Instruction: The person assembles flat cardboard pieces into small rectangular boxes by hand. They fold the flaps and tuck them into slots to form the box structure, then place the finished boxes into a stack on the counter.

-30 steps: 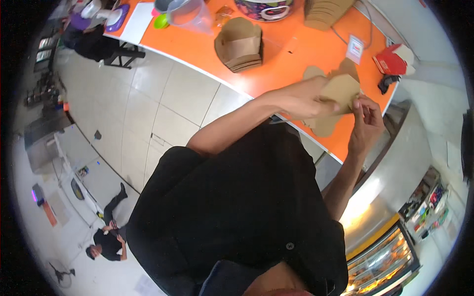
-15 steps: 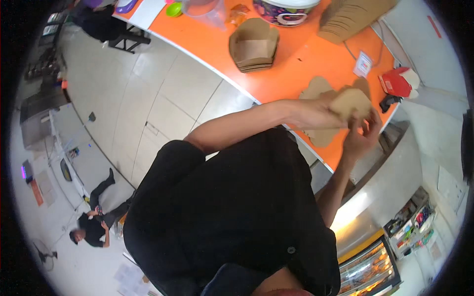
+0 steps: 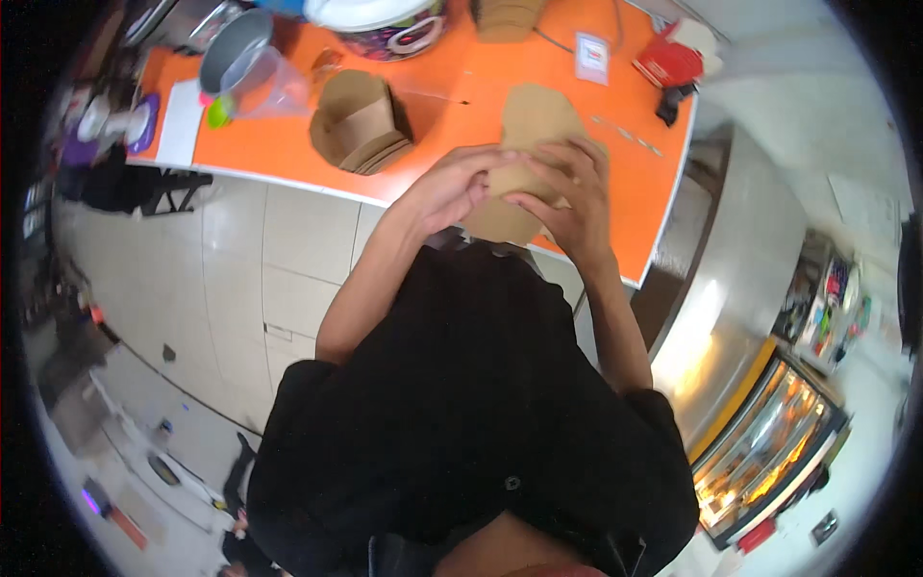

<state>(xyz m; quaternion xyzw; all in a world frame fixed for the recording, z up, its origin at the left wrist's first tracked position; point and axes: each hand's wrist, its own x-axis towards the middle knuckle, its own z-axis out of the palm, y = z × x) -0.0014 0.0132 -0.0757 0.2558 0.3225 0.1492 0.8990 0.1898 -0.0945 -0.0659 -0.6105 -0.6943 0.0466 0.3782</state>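
A flat brown cardboard box blank (image 3: 540,108) with rounded flaps lies at the front edge of the orange table, in front of my body. My left hand (image 3: 454,189) is at its left side, fingers bent against a raised flap. From the right, my right hand (image 3: 574,197) curls over the same cardboard, thumb toward the left hand and fingers on the far side. The fingers cover part of the blank's middle. To the left of my hands stands a nested stack of folded brown cardboard boxes (image 3: 354,120), open side up.
On the orange table (image 3: 437,115) are a patterned tub (image 3: 389,29), a clear plastic jug (image 3: 271,85), a green cup (image 3: 219,112) and another brown cardboard stack (image 3: 510,21). A red box (image 3: 668,58) and a small card (image 3: 592,58) lie far right. A glass display case (image 3: 769,442) stands lower right.
The view has swung, so the table's things appear farther left. My left arm, which stretched across to the right, is now drawn back. Both hands have moved left and are on the cardboard.
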